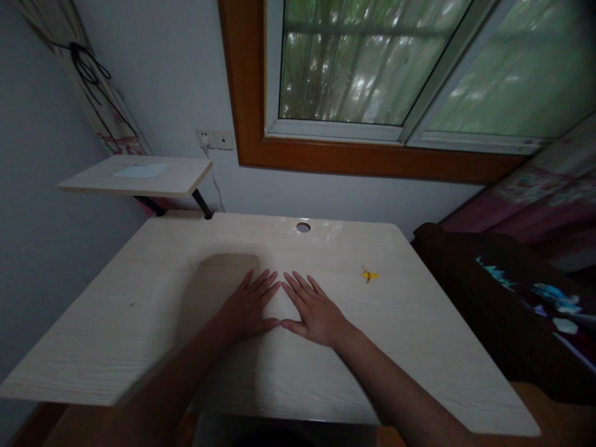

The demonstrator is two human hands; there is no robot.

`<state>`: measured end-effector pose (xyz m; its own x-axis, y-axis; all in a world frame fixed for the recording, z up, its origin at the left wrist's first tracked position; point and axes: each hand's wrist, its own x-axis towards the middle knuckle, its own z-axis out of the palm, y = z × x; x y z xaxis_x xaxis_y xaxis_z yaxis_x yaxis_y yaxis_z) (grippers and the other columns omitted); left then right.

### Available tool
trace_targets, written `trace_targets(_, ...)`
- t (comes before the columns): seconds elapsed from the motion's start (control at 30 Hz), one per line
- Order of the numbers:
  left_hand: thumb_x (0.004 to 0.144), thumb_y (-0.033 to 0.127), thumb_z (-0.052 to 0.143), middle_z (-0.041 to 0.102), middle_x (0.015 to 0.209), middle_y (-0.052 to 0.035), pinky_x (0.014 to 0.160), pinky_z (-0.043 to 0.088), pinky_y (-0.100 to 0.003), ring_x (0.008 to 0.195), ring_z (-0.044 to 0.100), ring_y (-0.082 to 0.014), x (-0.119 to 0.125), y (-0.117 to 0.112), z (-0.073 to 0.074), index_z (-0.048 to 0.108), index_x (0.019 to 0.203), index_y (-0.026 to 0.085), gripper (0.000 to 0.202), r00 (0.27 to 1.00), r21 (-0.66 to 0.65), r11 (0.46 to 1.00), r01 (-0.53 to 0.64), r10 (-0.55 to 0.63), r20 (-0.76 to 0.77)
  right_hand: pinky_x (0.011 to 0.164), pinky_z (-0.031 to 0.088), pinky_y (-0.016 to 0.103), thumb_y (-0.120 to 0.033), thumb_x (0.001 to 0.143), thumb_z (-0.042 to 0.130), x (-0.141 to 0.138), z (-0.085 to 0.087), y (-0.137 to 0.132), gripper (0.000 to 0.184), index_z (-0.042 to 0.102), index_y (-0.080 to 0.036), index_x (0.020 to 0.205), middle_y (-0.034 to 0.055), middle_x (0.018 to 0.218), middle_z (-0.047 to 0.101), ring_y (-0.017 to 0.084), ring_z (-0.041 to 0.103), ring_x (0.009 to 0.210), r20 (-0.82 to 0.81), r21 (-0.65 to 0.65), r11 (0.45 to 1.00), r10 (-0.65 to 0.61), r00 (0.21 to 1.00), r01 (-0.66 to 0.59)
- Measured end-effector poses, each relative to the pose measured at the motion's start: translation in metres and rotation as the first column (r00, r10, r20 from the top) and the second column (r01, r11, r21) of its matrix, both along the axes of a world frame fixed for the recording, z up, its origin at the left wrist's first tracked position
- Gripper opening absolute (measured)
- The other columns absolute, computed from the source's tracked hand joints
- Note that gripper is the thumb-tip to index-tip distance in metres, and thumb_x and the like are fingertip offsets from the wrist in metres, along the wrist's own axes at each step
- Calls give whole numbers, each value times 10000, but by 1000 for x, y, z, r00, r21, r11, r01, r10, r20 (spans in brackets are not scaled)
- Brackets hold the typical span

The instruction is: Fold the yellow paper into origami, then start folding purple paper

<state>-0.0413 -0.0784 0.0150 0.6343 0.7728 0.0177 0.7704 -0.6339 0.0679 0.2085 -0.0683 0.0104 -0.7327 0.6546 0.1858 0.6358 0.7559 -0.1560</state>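
My left hand (250, 308) lies palm down on the pale wooden desk (302, 385), its fingers spread. Mirroring it, my right hand (316, 312) rests flat with fingers apart. The thumbs and index fingertips of the two hands meet or nearly meet, framing a small gap of desk between them. Neither hand holds anything. To the right of my right hand, a small yellow and brown object (369, 274) lies on the desk; it looks like a thin folded or winged piece, too small to name.
A raised shelf (181, 177) on black posts stands at the desk's back left, with a white paper (141, 170) on it. A round cable hole (303, 228) sits near the back edge. Beyond are a wall outlet (205, 138) and a window. Dark furniture (465, 298) borders the right.
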Motion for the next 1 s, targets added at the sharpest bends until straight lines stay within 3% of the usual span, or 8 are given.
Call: trace_targets(1.0, 882, 723, 345, 197, 1614, -127, 1206, 21, -534, 1506, 102, -284, 0, 1, -2, 223, 1538, 176, 863, 1000, 8, 1000, 5, -5, 24, 1199, 172, 560, -630, 898, 491, 0, -3, 1, 875, 125, -196, 1564, 125, 1614, 184, 295, 149, 1500, -25, 2, 1000, 1, 1000, -1)
